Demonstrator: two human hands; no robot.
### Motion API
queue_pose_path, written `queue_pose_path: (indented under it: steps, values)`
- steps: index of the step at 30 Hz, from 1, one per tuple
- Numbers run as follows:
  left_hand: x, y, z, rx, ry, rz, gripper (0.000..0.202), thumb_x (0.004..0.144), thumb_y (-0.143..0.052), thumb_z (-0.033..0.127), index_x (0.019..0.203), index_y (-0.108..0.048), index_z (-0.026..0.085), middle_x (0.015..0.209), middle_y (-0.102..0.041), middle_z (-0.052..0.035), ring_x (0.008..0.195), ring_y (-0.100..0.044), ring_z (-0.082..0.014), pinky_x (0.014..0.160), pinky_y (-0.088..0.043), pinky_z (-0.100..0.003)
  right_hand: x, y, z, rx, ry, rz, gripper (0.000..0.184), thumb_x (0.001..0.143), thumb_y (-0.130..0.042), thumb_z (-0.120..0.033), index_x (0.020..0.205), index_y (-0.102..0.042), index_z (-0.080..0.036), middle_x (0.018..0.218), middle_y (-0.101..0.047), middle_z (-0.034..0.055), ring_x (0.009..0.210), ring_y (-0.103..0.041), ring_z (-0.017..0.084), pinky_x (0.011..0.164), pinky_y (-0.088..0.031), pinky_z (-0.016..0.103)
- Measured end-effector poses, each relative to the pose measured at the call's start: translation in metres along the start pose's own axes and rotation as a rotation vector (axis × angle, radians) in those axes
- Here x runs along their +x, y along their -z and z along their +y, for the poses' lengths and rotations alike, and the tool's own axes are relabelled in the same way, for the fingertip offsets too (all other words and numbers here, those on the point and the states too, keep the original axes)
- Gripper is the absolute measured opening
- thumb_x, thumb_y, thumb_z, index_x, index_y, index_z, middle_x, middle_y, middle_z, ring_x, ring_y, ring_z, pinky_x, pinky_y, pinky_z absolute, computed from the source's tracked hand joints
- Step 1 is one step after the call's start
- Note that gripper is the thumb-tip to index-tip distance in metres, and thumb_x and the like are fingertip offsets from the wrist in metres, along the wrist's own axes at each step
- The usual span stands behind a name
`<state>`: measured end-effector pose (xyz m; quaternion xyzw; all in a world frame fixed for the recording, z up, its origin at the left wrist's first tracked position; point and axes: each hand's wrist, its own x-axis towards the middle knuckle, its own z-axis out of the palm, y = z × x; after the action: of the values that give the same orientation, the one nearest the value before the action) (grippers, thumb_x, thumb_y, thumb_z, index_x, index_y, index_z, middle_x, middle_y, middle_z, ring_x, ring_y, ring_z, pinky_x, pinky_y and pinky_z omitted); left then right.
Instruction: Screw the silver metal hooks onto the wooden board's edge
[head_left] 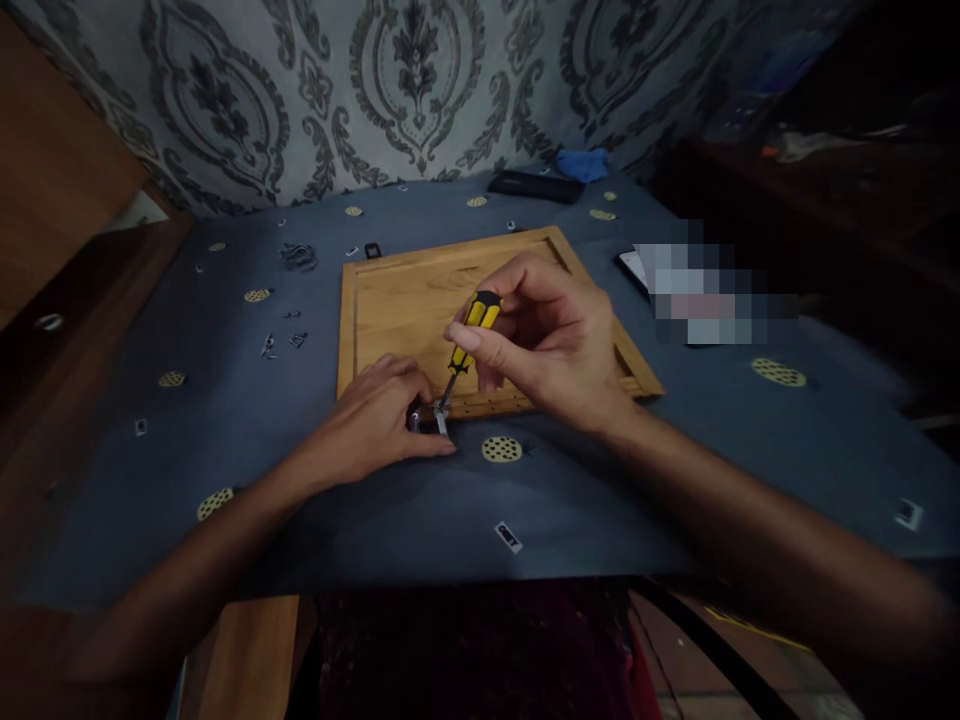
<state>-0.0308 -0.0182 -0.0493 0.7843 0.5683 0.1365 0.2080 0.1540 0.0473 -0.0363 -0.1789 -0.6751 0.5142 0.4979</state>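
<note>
My right hand (559, 340) is closed around the yellow and black handle of a screwdriver (471, 335). The shaft slants down to a small silver metal fitting (441, 422) at the near edge of a framed wooden panel (420, 310). On the left side of that fitting, my left hand (382, 405) steadies it between thumb and fingers, partly hiding it. Whether the fitting is a latch or a handle, I cannot tell. The panel lies flat on a dark blue patterned tablecloth (600, 510).
Several loose screws (298, 340) lie left of the panel, with a dark coiled bundle (298, 257) behind them. A dark metal piece (373, 250) sits at the panel's far edge. Farther back are a black slab-like object (535, 187) and blue cloth (583, 164). A phone (634, 268), partly blurred out, is rightward.
</note>
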Motion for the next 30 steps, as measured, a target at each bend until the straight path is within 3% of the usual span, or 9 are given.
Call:
queue_pose_path:
  steps: [8, 13, 18, 24, 30]
  values:
    - [0.000, 0.000, -0.003, -0.013, -0.021, -0.005, 0.037, 0.075, -0.088, 0.041, 0.089, -0.061, 0.020, 0.101, -0.066, -0.0034, 0.101, -0.060, -0.0268, 0.085, -0.046, -0.038, -0.002, -0.002, 0.003, -0.006, 0.008, -0.023, 0.038, 0.078, -0.087, -0.044, 0.084, -0.054, -0.025, 0.071, -0.060, -0.0070, 0.046, -0.052, 0.006, 0.038, -0.049, 0.020]
    - [0.000, -0.001, -0.002, -0.013, -0.028, -0.005, 0.036, 0.077, -0.087, 0.042, 0.088, -0.061, 0.020, 0.100, -0.067, -0.0039, 0.099, -0.060, -0.0263, 0.083, -0.046, -0.038, -0.003, 0.000, -0.001, -0.007, 0.003, -0.046, 0.034, 0.077, -0.088, -0.043, 0.088, -0.061, -0.024, 0.078, -0.067, -0.0047, 0.049, -0.057, 0.008, 0.041, -0.052, 0.021]
    - [0.000, 0.000, 0.000, -0.001, -0.017, -0.009, 0.038, 0.075, -0.089, 0.041, 0.087, -0.061, 0.019, 0.096, -0.066, -0.0028, 0.097, -0.060, -0.0257, 0.081, -0.044, -0.036, -0.001, 0.005, -0.005, -0.042, -0.022, -0.119, 0.027, 0.088, -0.078, -0.045, 0.098, -0.069, -0.022, 0.085, -0.072, -0.0016, 0.050, -0.062, 0.008, 0.047, -0.054, 0.022]
    - [0.000, -0.001, -0.002, 0.014, -0.028, -0.007, 0.037, 0.075, -0.089, 0.041, 0.087, -0.060, 0.020, 0.099, -0.066, -0.0029, 0.096, -0.058, -0.0251, 0.080, -0.043, -0.035, -0.003, 0.000, 0.005, -0.029, 0.063, -0.007, 0.035, 0.078, -0.088, -0.043, 0.084, -0.059, -0.023, 0.075, -0.065, -0.0059, 0.048, -0.058, 0.007, 0.040, -0.050, 0.020]
    - [0.001, 0.003, 0.003, 0.036, -0.007, -0.042, 0.037, 0.077, -0.086, 0.045, 0.085, -0.061, 0.020, 0.095, -0.064, -0.0032, 0.095, -0.058, -0.0254, 0.079, -0.044, -0.036, -0.004, -0.003, -0.001, -0.082, 0.077, 0.164, 0.040, 0.077, -0.088, -0.046, 0.085, -0.055, -0.026, 0.078, -0.064, -0.0056, 0.047, -0.053, 0.007, 0.038, -0.047, 0.021]
